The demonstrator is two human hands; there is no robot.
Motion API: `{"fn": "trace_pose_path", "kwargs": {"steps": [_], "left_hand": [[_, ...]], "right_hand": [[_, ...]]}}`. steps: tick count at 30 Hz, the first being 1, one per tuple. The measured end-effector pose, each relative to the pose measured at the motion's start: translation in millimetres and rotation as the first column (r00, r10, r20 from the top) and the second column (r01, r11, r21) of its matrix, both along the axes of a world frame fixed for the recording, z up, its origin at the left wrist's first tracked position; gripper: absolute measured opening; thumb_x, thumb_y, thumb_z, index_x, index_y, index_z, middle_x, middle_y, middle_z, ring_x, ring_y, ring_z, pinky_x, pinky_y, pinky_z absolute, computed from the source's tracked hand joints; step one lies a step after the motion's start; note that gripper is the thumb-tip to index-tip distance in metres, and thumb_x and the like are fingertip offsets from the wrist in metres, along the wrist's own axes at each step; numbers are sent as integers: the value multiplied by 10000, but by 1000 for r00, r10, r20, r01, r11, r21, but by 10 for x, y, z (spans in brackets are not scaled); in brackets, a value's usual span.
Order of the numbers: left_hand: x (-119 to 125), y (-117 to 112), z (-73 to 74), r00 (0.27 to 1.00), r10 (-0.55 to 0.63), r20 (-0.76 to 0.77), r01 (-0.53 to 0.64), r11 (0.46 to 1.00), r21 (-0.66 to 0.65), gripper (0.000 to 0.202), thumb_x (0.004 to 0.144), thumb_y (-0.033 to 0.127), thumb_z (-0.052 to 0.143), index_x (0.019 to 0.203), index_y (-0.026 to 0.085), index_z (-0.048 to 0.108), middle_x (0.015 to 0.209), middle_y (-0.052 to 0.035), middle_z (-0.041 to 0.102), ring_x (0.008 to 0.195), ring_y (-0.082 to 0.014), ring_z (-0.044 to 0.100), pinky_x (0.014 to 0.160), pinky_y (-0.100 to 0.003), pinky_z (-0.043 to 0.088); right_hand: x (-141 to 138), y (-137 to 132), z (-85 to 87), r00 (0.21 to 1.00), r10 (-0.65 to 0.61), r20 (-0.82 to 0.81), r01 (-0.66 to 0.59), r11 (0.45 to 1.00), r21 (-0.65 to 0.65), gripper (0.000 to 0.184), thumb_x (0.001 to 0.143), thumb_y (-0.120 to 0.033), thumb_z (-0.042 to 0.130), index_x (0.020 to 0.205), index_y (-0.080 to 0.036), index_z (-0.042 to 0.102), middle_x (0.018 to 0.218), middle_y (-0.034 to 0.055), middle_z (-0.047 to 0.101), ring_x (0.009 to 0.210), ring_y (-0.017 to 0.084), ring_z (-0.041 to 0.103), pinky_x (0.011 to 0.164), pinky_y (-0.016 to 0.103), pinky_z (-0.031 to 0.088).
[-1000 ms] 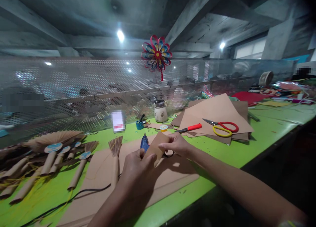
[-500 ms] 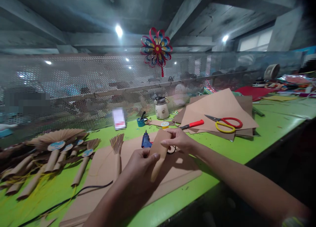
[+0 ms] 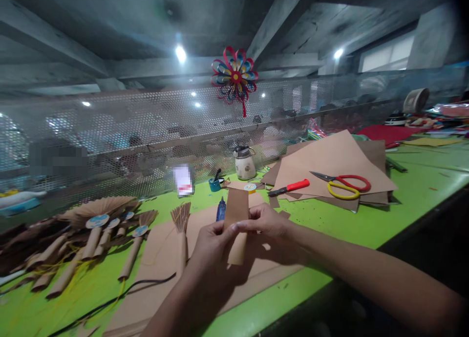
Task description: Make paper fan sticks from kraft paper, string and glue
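Note:
A strip of brown kraft paper [image 3: 236, 205] is held upright between both hands, over stacked brown sheets [image 3: 161, 246]. My left hand [image 3: 214, 242] pinches its left side, thumb in front. From the right, my right hand [image 3: 267, 222] grips the same strip, its thumb meeting the left thumb near the strip's middle. Just behind the strip stands a blue glue gun [image 3: 221, 210], partly hidden. Left of my hands, a small pleated paper fan with a rolled handle [image 3: 182, 239] lies on the sheets.
Finished paper fans [image 3: 97, 229] with yellow strings lie at left. A black cord [image 3: 120, 293] crosses the green table [image 3: 366, 229]. Red-and-yellow scissors [image 3: 344, 185] and a red-handled knife [image 3: 296, 185] lie at right by brown sheets [image 3: 330, 156]. A flask [image 3: 245, 166] stands behind.
The strip has turned from slanted to nearly upright. My right hand has moved down from its top edge to its middle, close to my left thumb. The view has shifted slightly.

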State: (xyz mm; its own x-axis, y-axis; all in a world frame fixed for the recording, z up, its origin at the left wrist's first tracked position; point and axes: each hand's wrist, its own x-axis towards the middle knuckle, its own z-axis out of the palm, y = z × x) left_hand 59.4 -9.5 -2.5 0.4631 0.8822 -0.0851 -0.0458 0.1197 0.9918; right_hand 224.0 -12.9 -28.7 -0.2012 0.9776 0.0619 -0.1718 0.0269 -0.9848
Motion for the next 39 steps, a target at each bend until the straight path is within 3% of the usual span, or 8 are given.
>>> {"fn": "trace_pose_path", "kwargs": {"steps": [4, 14, 19, 22, 25, 31, 35, 39], "left_hand": [[-8, 25, -6, 999, 39, 4, -39, 998, 50, 315, 677, 397, 753, 764, 99, 701, 659, -75, 679, 572, -153, 591, 521, -222, 442], [-38, 114, -57, 996, 84, -23, -83, 996, 37, 359, 568, 401, 811, 728, 95, 712, 675, -96, 699, 585, -190, 614, 545, -269, 476], [37, -19, 1, 994, 96, 50, -95, 995, -20, 296, 560, 348, 817, 677, 113, 680, 527, -31, 615, 532, -168, 583, 532, -261, 465], [79, -79, 40, 989, 148, 30, -148, 989, 27, 287, 567, 344, 811, 590, 123, 629, 472, 9, 548, 462, -114, 507, 477, -216, 410], [84, -91, 53, 985, 172, -12, -170, 982, 85, 341, 572, 348, 805, 501, 132, 551, 417, 40, 465, 400, -70, 405, 412, -185, 321], [33, -55, -25, 990, 134, -53, -132, 991, 27, 308, 565, 369, 798, 626, 116, 632, 544, -32, 607, 500, -146, 535, 455, -227, 392], [25, -45, -31, 985, 163, -60, -161, 986, 39, 318, 573, 385, 794, 638, 119, 633, 515, -23, 593, 463, -133, 513, 435, -223, 385], [21, -57, -8, 992, 125, -30, -124, 992, 38, 325, 587, 394, 791, 678, 110, 663, 577, -52, 638, 508, -155, 560, 472, -237, 425]], "right_hand": [[16, -3, 46, 1000, -14, -16, 14, 999, 40, 318, 655, -407, 789, 694, -129, 639, 568, 9, 547, 558, 120, 483, 511, 248, 329], [-6, 35, 51, 997, -75, -14, 76, 991, 108, 449, 709, -526, 696, 538, -138, 548, 473, -30, 463, 433, 70, 374, 451, 235, 247], [37, 86, 75, 982, -186, -28, 187, 948, 258, 437, 711, -481, 710, 518, -147, 504, 453, -55, 413, 420, 52, 305, 437, 228, 190], [27, 110, 59, 967, -245, -65, 253, 918, 304, 428, 718, -452, 711, 507, -153, 488, 457, -58, 401, 424, 51, 295, 431, 227, 180], [61, 146, 73, 951, -288, -107, 307, 906, 290, 413, 710, -445, 712, 514, -155, 493, 460, -58, 398, 425, 48, 282, 428, 226, 176], [405, 310, 231, 848, -437, -301, 500, 847, 179, 378, 603, -468, 759, 611, -151, 553, 430, -95, 329, 403, 36, 233, 407, 207, 142], [406, 290, 260, 882, -363, -301, 422, 892, 161, 439, 624, -533, 741, 718, -132, 587, 536, -44, 485, 432, 44, 357, 418, 194, 236], [234, 160, 220, 983, -142, -119, 163, 969, 187, 456, 677, -561, 715, 720, -129, 576, 527, -37, 507, 421, 53, 388, 415, 206, 255]]}}
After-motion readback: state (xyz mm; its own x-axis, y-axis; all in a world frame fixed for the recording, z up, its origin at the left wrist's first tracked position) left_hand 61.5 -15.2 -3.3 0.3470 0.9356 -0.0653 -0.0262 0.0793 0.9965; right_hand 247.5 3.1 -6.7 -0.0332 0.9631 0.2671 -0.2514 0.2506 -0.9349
